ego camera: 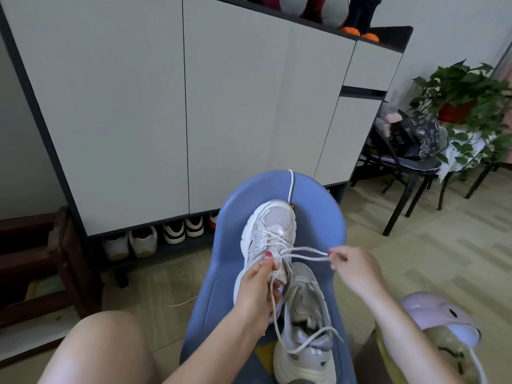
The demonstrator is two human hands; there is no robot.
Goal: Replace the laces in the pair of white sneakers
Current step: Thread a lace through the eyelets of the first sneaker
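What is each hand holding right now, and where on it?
The right hand pinches a loop of the white lace, pulled sideways from the sneaker. The left hand grips that sneaker at its tongue and collar.

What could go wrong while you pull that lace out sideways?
1. The right hand pinches a lace loop and draws it sideways; the far sneaker could twist or slide on the smooth blue chair, since only the left hand steadies it.
2. A loose lace end trails across the near sneaker; it might snag or tangle.
3. Another lace hangs over the chair's far edge and may slip off.
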